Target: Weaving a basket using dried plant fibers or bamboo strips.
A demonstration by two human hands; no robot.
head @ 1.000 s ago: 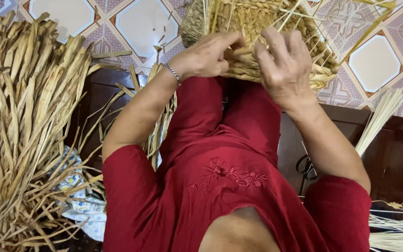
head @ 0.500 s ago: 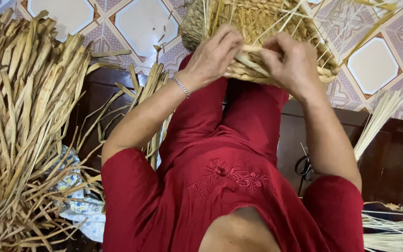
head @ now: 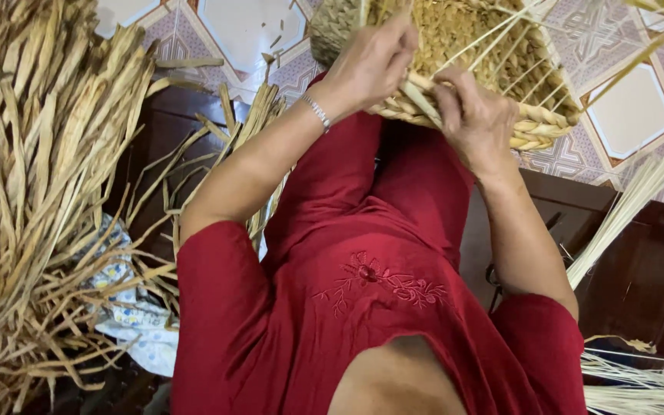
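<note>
Woven basket (head: 493, 61) sits at the far end of my view, resting on the knees above the red trousers, over the patterned tile floor (head: 632, 115). Its body is plaited from thick tan fibre; thin pale upright stakes (head: 501, 38) rise from the braided rim (head: 532, 127).

I note the left hand (head: 370, 65) at the left part of the near rim, wrist wearing a silver bracelet (head: 317, 112). Its fingers are curled and pressed together, closed around a flat fibre strand (head: 416, 91) at the rim; I cannot tell how the thumb sits. The right hand (head: 478, 115) lies just beside it, touching the rim to the right. Its fingers are bent and held close together, tips pressing down on the braid; whether they pinch a strand I cannot tell, since the back of the hand hides them.

Outward: the red tunic (head: 363, 307) with an embroidered flower fills the near centre. On the left, a large heap of dried flat leaves (head: 32, 192) spreads over a dark wooden bench (head: 155, 131), with a floral cloth (head: 128, 315) partly under it. On the right, a bundle of pale thin reeds (head: 616, 223) leans across dark wooden furniture (head: 639, 269), and more reeds (head: 632, 384) lie at the near right corner.
</note>
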